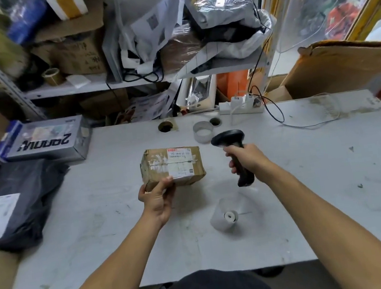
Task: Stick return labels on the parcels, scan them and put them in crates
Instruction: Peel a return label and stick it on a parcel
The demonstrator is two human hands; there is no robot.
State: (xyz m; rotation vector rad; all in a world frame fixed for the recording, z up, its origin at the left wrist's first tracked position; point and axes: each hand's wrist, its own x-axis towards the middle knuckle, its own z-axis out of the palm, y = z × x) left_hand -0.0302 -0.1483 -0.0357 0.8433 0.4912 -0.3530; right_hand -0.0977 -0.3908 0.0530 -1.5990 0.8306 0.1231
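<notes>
Left hand point(158, 199) fingers grip the parcel point(172, 166); right hand point(247, 158) fingers clasp the scanner point(236, 152)

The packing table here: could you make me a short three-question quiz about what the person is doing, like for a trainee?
1. True or false: the left hand grips the near corner of the cardboard parcel.
2. What does the right hand hold?
A. a tape roll
B. the black barcode scanner
C. a pen
3. Fill in: the white label roll lies on the table, nearer the person than the ____.

Key
1. True; a white label already sits on the parcel's top.
2. B; fingers wrap its handle, head turned toward the parcel.
3. Parcel.
</notes>
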